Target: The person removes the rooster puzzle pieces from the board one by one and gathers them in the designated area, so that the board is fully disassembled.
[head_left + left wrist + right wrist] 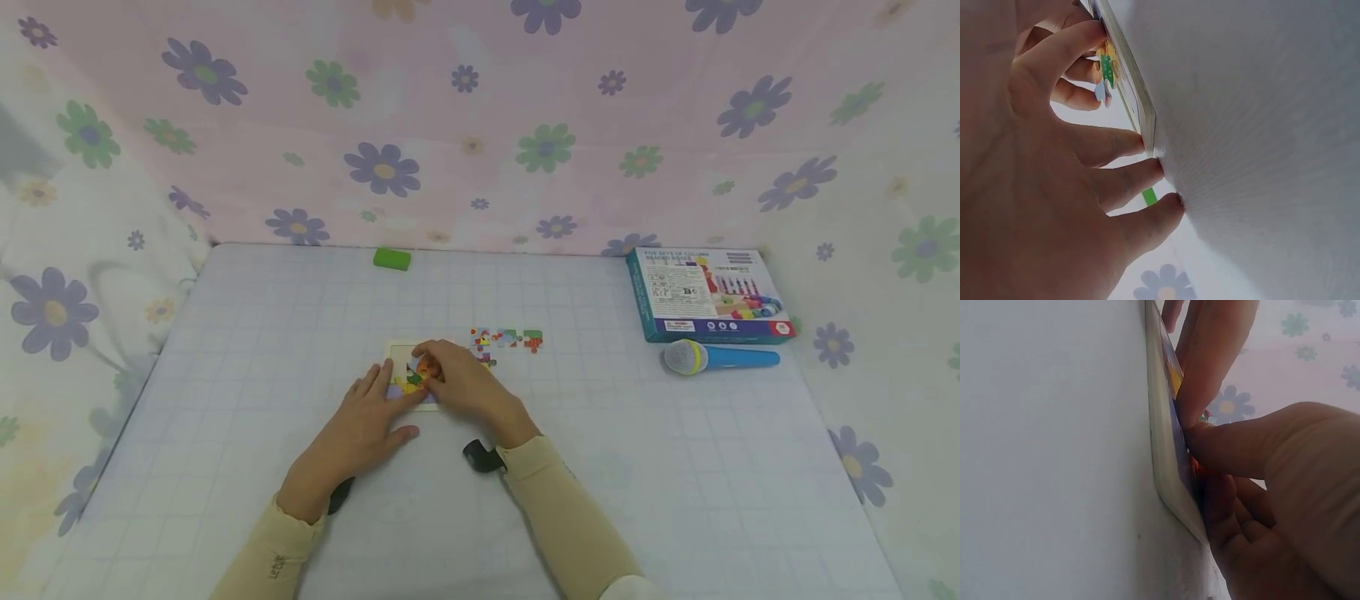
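A small jigsaw puzzle board [401, 343] with a pale rim lies on the table, with colourful pieces in its lower part. My right hand [468, 385] reaches over it from the right, thumb and fingers pinching a puzzle piece [1108, 70] that stands tilted at the board's surface in the left wrist view. The fingers hide much of that piece. My left hand [360, 427] lies along the board's left side with fingers extended. Its index fingertip touches the board near the right thumb, and other fingertips [1134, 144] rest at the board's edge and on the table.
Several loose puzzle pieces [507, 337] lie just right of the board. A green block [392, 259] sits at the table's back edge. To the far right are a boxed toy set [708, 293] and a blue toy microphone [738, 357]. Flowered cloth walls surround the table.
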### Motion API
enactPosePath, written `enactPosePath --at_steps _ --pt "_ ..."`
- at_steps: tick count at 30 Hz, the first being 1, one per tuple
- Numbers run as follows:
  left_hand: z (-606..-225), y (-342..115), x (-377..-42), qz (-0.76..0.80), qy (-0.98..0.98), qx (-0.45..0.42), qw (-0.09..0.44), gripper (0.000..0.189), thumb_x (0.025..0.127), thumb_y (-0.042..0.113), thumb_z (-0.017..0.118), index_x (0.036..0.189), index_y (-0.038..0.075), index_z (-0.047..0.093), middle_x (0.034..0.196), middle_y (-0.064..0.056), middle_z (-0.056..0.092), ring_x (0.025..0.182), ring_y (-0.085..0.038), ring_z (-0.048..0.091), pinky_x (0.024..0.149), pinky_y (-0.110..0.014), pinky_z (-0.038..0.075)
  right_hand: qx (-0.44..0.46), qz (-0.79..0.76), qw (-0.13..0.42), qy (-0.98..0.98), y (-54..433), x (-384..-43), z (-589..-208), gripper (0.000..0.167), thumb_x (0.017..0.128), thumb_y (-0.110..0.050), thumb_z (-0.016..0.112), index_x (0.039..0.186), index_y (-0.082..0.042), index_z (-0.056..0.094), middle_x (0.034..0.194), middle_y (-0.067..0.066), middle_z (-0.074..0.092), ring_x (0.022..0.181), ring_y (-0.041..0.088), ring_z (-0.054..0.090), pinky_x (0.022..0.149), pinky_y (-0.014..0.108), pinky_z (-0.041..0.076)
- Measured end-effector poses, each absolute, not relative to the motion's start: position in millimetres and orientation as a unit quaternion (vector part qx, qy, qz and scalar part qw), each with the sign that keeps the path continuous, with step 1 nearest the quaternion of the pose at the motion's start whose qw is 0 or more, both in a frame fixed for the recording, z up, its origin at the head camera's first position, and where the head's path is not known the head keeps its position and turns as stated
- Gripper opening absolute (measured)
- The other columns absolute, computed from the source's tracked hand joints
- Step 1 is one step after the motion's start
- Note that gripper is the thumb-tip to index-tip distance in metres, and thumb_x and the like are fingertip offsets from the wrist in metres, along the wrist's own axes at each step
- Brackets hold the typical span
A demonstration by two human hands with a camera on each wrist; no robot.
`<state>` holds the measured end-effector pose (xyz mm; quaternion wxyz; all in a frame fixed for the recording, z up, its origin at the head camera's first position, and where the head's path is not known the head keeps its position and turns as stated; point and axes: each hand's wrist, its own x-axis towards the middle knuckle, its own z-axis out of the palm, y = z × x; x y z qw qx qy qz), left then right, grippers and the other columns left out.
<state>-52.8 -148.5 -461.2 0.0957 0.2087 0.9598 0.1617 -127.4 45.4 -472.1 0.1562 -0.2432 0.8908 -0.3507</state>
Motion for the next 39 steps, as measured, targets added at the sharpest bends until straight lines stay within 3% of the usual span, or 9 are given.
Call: enactPosePath --at_steps 6,12,21,39 --pt "-463.3 -147.7 -54.1 0.161 0.961 0.207 0.086 0.053 0.093 0.037 0.075 0.143 0.028 0.061 0.159 -0.034 0.032 0.147 -0.054 0.034 0.113 -0.07 0.036 -0.264 -0.305 0.119 0.907 42.5 -124.8 -470.1 0.041 0.096 -0.008 0.068 0.137 -0.01 0.059 0.117 0.004 0.064 0.097 0.016 0.057 0.092 0.033 0.052" --pt "-465.2 -148.3 -54.7 0.159 0.961 0.205 0.091 0.052 0.093 0.038 0.074 0.143 0.028 0.062 0.161 -0.033 0.032 0.148 -0.051 0.033 0.113 -0.069 0.035 -0.275 -0.278 0.096 0.915 40.0 -124.2 -471.9 0.04 0.095 -0.008 0.067 0.135 -0.008 0.061 0.121 0.005 0.062 0.097 0.015 0.059 0.095 0.031 0.055" --pt "-466.3 -148.6 -54.8 0.156 0.962 0.208 0.086 0.052 0.094 0.037 0.074 0.143 0.027 0.061 0.16 -0.033 0.033 0.148 -0.052 0.034 0.112 -0.07 0.036 -0.292 -0.271 0.086 0.913 41.6 -123.7 -470.7 0.041 0.096 -0.008 0.068 0.136 -0.01 0.062 0.118 0.005 0.062 0.087 0.013 0.056 0.083 0.026 0.053" --pt "-465.4 -148.8 -55.1 0.16 0.962 0.207 0.08 0.049 0.094 0.038 0.073 0.141 0.027 0.063 0.16 -0.033 0.033 0.148 -0.05 0.035 0.112 -0.07 0.036 -0.29 -0.295 0.094 0.906 48.1 -127.6 -472.9 0.046 0.094 -0.017 0.074 0.137 -0.004 0.062 0.108 0.004 0.059 0.086 0.012 0.052 0.076 0.023 0.048"
